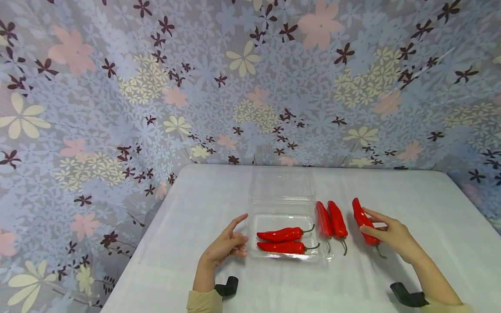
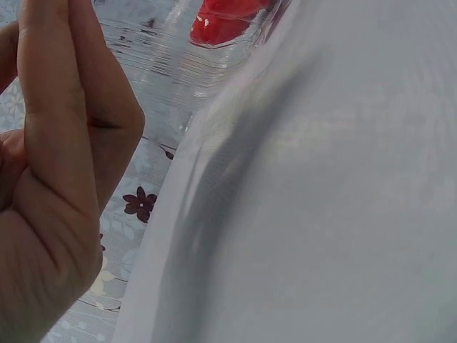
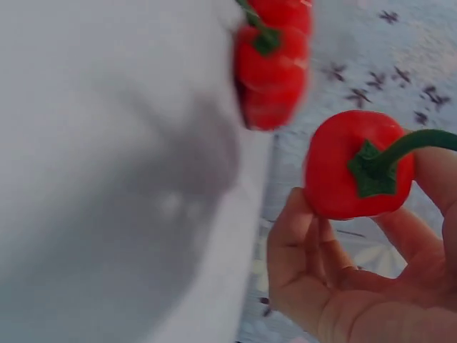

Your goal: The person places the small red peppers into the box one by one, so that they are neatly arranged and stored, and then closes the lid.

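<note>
My right hand [image 1: 395, 237] pinches a red chili pepper [image 1: 364, 221] between thumb and fingers, right of the container. In the right wrist view that pepper [image 3: 335, 164] shows its green stem end toward the camera and appears raised off the table. My left hand [image 1: 225, 245] holds nothing; its index finger points at the left edge of a clear plastic clamshell box [image 1: 254, 221], and whether it touches cannot be told. Inside the box, one red pepper [image 1: 279, 234] lies above another red pepper [image 1: 282, 248], both lengthwise with stems to the right.
By the box's right edge lies a red pepper [image 1: 324, 221], partly seen through clear plastic. Another red pepper [image 1: 337, 219] lies beside it on the white table [image 1: 176, 204]. The box's lid [image 1: 282, 182] is folded back, away from me. A flowered cloth [image 1: 250, 87] hangs behind.
</note>
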The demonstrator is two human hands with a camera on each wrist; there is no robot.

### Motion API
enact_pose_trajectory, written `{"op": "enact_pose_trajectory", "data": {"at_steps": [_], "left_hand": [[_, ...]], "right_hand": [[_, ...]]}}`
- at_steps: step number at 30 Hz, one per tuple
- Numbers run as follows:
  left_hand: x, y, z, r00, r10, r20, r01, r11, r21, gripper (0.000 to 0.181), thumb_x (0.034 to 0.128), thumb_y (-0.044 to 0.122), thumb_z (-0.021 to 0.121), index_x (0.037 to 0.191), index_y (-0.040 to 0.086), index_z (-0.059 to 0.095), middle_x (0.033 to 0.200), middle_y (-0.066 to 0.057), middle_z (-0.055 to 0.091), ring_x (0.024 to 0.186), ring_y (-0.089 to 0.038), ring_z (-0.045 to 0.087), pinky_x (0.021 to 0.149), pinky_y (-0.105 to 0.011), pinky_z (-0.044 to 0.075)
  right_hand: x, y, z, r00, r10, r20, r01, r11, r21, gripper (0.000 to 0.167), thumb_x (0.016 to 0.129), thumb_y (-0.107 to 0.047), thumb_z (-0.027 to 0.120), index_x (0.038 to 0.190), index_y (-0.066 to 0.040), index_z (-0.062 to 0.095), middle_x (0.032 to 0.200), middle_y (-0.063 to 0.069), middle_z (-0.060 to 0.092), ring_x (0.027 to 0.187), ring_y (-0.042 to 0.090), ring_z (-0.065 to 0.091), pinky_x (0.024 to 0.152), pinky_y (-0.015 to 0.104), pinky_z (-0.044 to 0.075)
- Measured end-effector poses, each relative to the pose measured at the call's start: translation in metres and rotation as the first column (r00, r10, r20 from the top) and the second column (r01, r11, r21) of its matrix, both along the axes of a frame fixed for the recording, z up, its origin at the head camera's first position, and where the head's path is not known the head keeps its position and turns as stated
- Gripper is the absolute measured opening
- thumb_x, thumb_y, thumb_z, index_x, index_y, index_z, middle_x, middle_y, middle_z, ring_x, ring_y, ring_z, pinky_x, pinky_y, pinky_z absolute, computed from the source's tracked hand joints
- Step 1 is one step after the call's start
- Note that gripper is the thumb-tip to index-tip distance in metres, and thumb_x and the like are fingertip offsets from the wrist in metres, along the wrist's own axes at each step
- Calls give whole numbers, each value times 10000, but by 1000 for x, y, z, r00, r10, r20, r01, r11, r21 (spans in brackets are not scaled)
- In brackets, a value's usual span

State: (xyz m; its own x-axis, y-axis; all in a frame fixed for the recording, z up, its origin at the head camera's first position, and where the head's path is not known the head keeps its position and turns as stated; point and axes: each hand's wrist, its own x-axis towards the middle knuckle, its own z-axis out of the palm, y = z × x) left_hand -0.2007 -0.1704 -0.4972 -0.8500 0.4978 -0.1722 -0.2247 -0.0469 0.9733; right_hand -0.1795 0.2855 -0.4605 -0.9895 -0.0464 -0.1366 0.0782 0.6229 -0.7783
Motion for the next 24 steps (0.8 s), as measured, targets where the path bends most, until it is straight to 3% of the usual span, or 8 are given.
{"op": "enact_pose_trajectory", "data": {"at_steps": [5,11,14,20,24], "left_hand": [[-1,-1,0,1000,-5,-2,5,1000,10,717,915,7,573,1509,184,213,711,-51,508,561,-114,558,586,-274,571],[-1,-2,0,1000,-11,1,11,1000,17,718,916,9,574,1510,186,211,721,-53,513,564,-121,561,586,-271,570],[-1,-2,0,1000,-11,1,11,1000,19,717,916,10,574,1509,190,213,718,-55,513,562,-120,560,586,-272,570],[-1,-2,1,1000,-11,0,11,1000,13,716,915,11,576,1509,185,215,710,-52,514,555,-118,556,587,-273,570],[-1,-3,0,1000,-14,1,14,1000,8,717,915,7,570,1510,181,209,710,-51,508,564,-123,550,588,-272,570]], "right_hand": [[-10,6,25,996,-15,-85,8,996,-89,728,923,-356,609,1475,-34,258,1324,354,354,1015,433,538,709,377,570],[-25,6,52,985,20,-170,-46,987,-152,673,937,-297,602,1484,-81,273,1332,326,354,886,68,570,675,266,555],[-34,0,62,978,51,-202,-88,980,-181,645,936,-267,607,1486,-125,299,1332,294,366,853,-22,557,670,273,559],[-50,-19,76,965,142,-219,-195,951,-242,598,930,-215,619,1467,-157,362,1296,182,417,906,64,591,687,341,572],[-62,-33,80,952,235,-196,-284,916,-283,582,925,-175,622,1451,-120,380,1278,203,439,944,144,597,714,368,571]]}}
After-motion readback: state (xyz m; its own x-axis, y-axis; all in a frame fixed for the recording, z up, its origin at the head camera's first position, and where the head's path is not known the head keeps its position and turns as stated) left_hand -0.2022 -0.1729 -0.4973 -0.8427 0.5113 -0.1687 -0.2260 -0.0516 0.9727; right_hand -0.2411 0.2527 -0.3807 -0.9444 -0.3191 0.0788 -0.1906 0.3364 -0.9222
